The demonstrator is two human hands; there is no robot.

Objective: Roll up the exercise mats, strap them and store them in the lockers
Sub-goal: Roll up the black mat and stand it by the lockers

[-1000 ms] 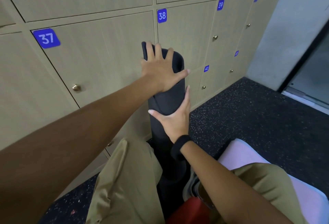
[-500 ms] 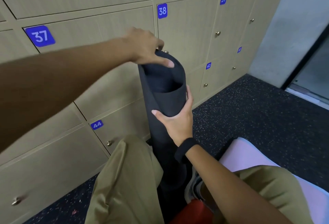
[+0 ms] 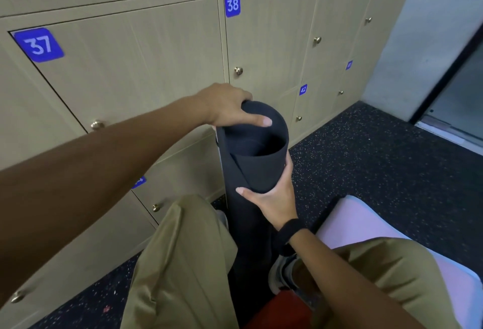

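Note:
A black exercise mat (image 3: 257,169), loosely rolled into a tube, stands upright on the floor between my knees, its open top end facing me. My left hand (image 3: 226,106) grips the tube's top rim at the far left, thumb laid across the opening. My right hand (image 3: 274,198) wraps around the roll from the right, a little below the top, thumb across its front. A black band sits on that wrist. No strap is visible on the roll. Closed beige lockers (image 3: 136,67) numbered 37, 38, 39 and 42 face me.
A pale pink mat (image 3: 347,221) lies on the dark speckled floor (image 3: 379,161) at my right. Something red (image 3: 282,310) lies between my legs at the bottom edge. A grey wall and a doorway (image 3: 457,99) stand at the right.
My left hand lifted from lying flat on the roll's top and now grips the rim. The roll's open top has tipped toward me. My right hand kept its hold.

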